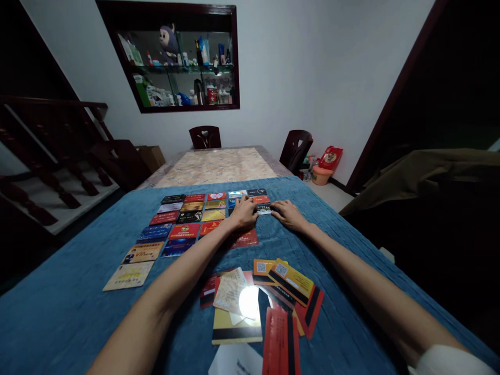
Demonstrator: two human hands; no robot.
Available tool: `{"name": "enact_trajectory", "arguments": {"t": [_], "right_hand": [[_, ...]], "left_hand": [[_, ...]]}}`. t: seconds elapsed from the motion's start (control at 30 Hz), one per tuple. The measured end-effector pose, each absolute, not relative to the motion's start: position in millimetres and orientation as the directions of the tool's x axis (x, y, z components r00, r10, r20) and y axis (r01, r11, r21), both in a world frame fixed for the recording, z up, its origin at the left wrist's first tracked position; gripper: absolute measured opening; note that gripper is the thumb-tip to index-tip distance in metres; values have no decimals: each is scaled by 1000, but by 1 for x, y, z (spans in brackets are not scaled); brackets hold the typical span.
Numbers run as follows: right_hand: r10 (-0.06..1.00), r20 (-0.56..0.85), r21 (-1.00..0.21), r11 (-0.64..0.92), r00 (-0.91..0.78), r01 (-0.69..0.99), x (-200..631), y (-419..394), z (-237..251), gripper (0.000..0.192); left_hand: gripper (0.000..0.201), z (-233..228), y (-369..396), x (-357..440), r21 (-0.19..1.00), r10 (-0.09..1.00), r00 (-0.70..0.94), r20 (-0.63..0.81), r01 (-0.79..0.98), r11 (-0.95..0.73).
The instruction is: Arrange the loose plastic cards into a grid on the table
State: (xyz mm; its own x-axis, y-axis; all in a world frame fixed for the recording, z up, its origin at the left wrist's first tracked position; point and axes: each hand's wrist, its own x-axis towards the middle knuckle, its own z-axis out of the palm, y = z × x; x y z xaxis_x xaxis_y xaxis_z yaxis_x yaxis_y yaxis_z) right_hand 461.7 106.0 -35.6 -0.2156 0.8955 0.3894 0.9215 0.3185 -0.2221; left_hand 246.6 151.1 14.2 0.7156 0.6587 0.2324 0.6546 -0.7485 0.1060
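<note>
Here, my left hand (244,211) and right hand (287,213), fingers flat on colourful cards (187,219) gridded across blue worktop cloth (70,291), gripping nothing I can make out.

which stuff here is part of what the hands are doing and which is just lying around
In use:
- left hand and right hand, on the far cards
- card rows
- loose card pile
- blue cloth

Lying about:
- two chairs
- red bag
- shelf clutter
- stairs
</note>
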Motion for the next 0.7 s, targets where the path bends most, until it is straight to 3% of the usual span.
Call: {"name": "enact_trajectory", "arguments": {"t": [0.37, 0.7], "right_hand": [[893, 416, -149, 255, -174, 955, 465, 70, -17, 35], [862, 459, -204, 339, -216, 918, 457, 16, 1, 27]], "left_hand": [[21, 27, 122, 234, 60, 589, 758, 280, 599, -799], [27, 37, 47, 213, 165, 491, 813, 313, 462, -871]]}}
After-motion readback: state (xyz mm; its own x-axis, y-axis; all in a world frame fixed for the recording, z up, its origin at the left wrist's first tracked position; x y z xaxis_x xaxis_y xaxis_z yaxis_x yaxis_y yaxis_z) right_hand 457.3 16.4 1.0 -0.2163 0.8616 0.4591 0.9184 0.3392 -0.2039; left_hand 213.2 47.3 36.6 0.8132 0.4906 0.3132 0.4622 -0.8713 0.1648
